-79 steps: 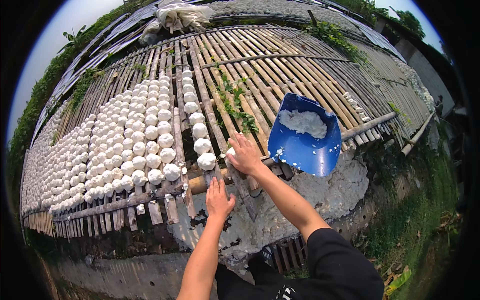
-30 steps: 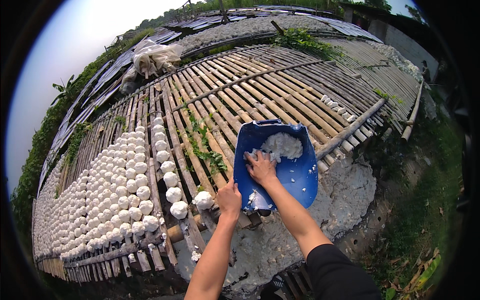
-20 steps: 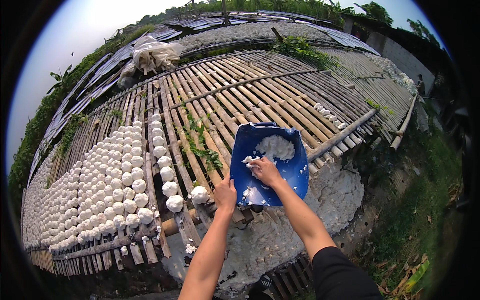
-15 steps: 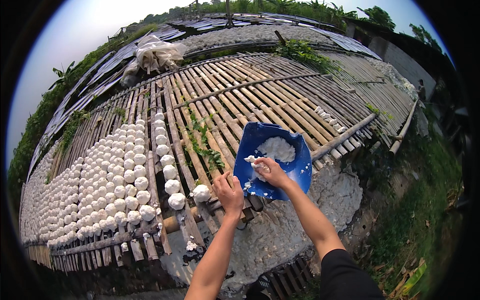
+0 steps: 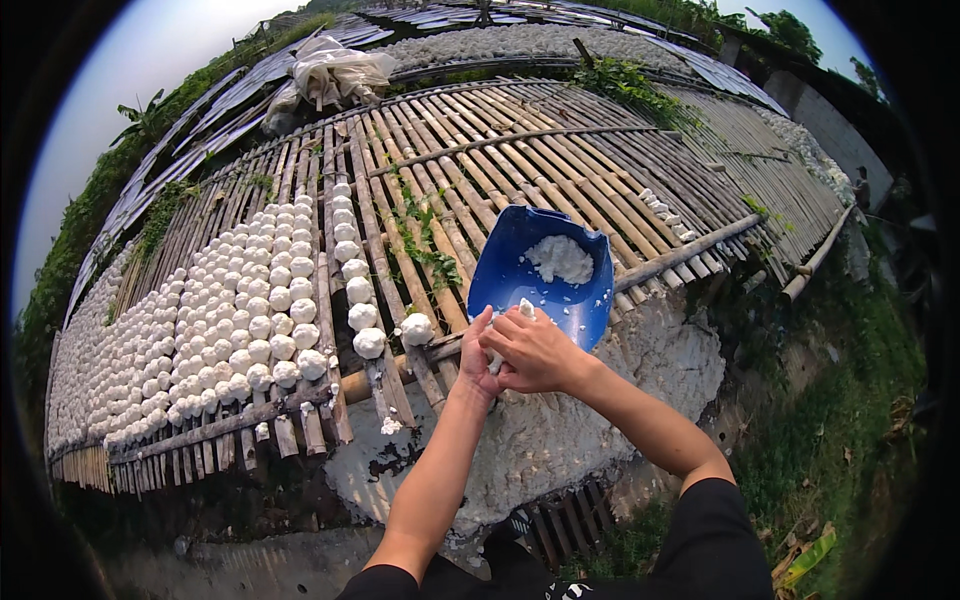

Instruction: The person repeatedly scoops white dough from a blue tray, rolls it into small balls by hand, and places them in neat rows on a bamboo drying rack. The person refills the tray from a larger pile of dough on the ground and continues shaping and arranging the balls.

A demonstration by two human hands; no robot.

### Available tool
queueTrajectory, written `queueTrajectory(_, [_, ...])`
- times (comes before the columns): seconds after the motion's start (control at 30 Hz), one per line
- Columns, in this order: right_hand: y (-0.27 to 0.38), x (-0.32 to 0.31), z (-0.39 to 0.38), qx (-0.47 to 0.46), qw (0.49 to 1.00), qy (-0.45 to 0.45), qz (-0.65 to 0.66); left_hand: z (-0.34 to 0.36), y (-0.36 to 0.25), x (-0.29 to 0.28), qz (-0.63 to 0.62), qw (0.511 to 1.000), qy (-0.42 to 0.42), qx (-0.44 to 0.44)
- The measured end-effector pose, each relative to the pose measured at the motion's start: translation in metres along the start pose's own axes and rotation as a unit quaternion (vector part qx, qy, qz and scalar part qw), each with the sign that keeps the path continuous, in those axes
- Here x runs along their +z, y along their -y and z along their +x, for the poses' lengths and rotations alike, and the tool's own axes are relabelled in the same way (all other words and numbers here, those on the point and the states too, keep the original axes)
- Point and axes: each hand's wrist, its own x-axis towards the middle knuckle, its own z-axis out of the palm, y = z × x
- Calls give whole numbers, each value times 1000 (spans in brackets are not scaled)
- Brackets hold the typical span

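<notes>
My left hand (image 5: 476,358) and my right hand (image 5: 533,352) are pressed together at the near edge of the bamboo rack (image 5: 455,215). Between them is a lump of white paste (image 5: 493,361), mostly hidden by my fingers; a bit of it sticks up above the right hand. Right behind the hands a blue plastic basin (image 5: 503,268), with a broken-looking rim, rests tilted. More white paste (image 5: 560,259) lies inside it, with crumbs scattered around. Just left of my left hand sits a single white ball (image 5: 417,329) on the slats.
Rows of white balls (image 5: 260,326) cover the rack's left part. Green vines (image 5: 428,240) grow between the slats. A crumpled plastic sheet (image 5: 338,72) lies at the back left. Below the edge is white-caked ground (image 5: 620,410); grass (image 5: 830,440) lies to the right.
My right hand has come out of the basin with paste and met my left hand, which has turned and closed against it. The view has shifted slightly.
</notes>
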Motion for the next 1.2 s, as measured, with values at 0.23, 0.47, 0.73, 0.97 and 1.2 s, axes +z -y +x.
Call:
queueTrajectory(0.23, [68, -35, -33, -25, 999, -32, -33, -60, 35, -8, 11, 998, -40, 47])
queueTrajectory(0.47, [82, -15, -32, 230, 878, -307, 285, -72, 57, 10, 24, 991, -88, 102])
queueTrajectory(0.73, [116, 41, -55, 302, 815, -380, 317, -87, 107, 16, 138, 964, -106, 201])
queueTrajectory(0.97, [124, 70, -82, 331, 228, -349, 847, -101, 119, 20, 806, 441, -202, 339])
queueTrajectory(1.2, [133, 99, -96, 414, 294, -356, 785, -116, 111, 6, 805, 415, -224, 361])
